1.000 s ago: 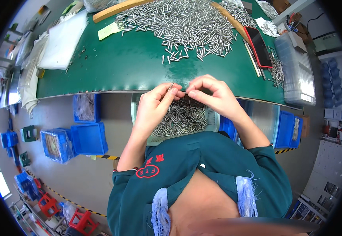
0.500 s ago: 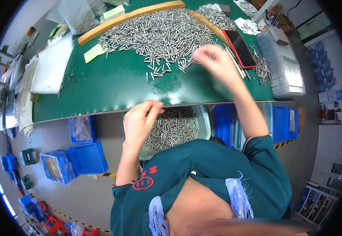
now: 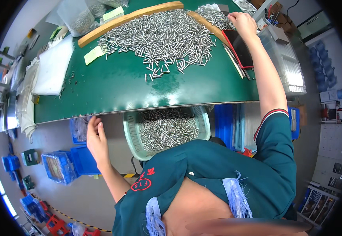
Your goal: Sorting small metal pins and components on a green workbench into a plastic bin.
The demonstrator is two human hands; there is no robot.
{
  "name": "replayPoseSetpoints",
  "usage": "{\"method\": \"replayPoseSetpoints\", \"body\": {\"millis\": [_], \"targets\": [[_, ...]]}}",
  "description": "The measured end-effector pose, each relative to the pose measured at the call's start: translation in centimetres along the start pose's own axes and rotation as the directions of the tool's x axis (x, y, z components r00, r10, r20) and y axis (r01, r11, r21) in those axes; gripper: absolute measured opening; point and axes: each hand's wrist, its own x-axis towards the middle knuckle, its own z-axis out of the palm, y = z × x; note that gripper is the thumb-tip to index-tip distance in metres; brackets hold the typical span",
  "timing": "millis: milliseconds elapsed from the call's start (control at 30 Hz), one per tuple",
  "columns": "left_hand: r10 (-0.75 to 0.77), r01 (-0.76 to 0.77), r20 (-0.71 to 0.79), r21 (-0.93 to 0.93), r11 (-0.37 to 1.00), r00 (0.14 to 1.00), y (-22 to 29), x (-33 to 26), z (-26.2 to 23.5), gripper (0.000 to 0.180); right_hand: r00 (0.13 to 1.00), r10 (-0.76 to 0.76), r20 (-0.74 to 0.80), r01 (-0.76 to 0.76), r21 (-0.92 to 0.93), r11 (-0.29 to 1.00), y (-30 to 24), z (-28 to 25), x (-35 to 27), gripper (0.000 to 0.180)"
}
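My right hand (image 3: 243,24) reaches to the far right of the green table (image 3: 120,84), beside a small heap of metal pins (image 3: 210,16). Its fingers are bent together; what they hold, if anything, is hidden. My left hand (image 3: 97,142) is just off the table's front edge, left of the tub, fingers loosely stretched and nothing seen in them. A large pile of slim metal pins (image 3: 165,37) covers the middle of the table. Below the edge, a pale green plastic tub (image 3: 132,137) contains many more metal pins (image 3: 167,131).
Two wooden strips (image 3: 129,21) (image 3: 208,25) border the large pile. A red-cased phone (image 3: 239,51) lies under my right forearm, near clear plastic trays (image 3: 287,65). White foam sheets (image 3: 55,67) lie at left. Blue crates (image 3: 85,159) stand on the floor.
My right hand has moved from the large pile's right edge, farther and rightward to the small heap. The left hand has moved left, away from above the tub, its fingers loosening.
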Motion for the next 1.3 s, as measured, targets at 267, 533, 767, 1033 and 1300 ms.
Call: {"method": "replayPoseSetpoints", "body": {"millis": [267,533,767,1033,1300], "targets": [[0.138,-0.024,-0.332,0.327,0.945,0.933,-3.2,1.3,-4.2,0.023,0.997,0.022,0.067,-0.055,0.547,0.835,-6.8,-6.2,-1.8,0.035],[0.517,-0.503,-0.016,0.205,0.84,0.856,7.5,4.7,3.7,0.019,0.945,-0.325,0.023,0.217,0.699,0.681,-18.5,-8.9,-9.8,0.011],[0.654,-0.655,0.075,0.183,0.733,0.753,12.8,5.2,9.6,0.018,0.95,-0.31,0.038,0.24,0.547,0.802,-22.5,-6.7,-11.7,0.013],[0.635,-0.654,0.158,0.208,0.727,0.756,12.5,4.2,9.9,0.015,0.947,-0.309,0.09,0.216,0.535,0.817,-22.0,-7.5,-12.6,0.011],[0.684,-0.696,0.13,0.107,0.71,0.717,12.8,3.6,10.4,0.017,0.955,-0.293,0.038,0.228,0.534,0.814,-21.9,-7.6,-12.9,0.014]]}}
